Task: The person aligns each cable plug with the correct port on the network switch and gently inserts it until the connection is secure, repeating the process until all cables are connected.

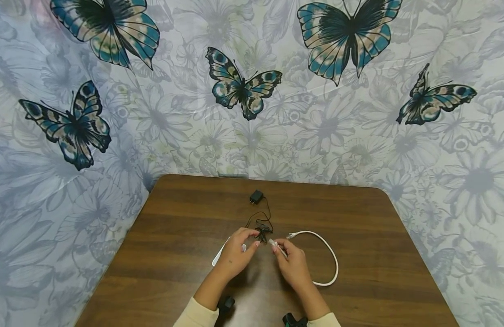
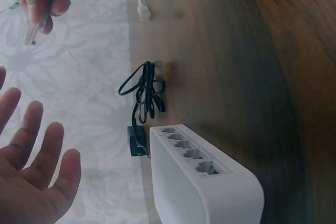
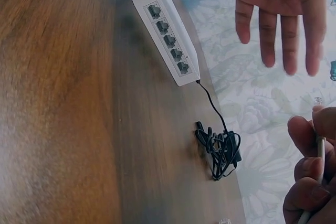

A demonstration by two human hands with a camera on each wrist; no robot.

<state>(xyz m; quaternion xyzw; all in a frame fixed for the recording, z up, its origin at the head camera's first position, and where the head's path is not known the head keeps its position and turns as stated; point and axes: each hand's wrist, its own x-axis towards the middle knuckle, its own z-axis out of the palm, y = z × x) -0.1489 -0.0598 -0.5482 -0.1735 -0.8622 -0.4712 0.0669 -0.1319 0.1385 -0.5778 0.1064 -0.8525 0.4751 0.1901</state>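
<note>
My right hand (image 1: 292,261) pinches one end of a white Ethernet cable (image 1: 335,263) between thumb and fingers. The cable's clear plug (image 2: 32,36) sticks out past the fingertips, pointing toward the left hand. My left hand (image 1: 235,254) hovers with fingers spread and holds nothing, as the left wrist view shows. Beneath it, partly hidden in the head view, a white network switch (image 3: 178,24) stands on the table, its row of several ports (image 2: 191,153) facing the right side. The cable's other plug (image 2: 144,11) lies loose on the tabletop.
A black power cord (image 1: 263,229), bundled in loops, lies beyond the hands and runs from the switch to a black adapter (image 1: 256,196). The brown wooden table (image 1: 174,204) ends at a wall covering (image 1: 170,136) printed with butterflies and flowers.
</note>
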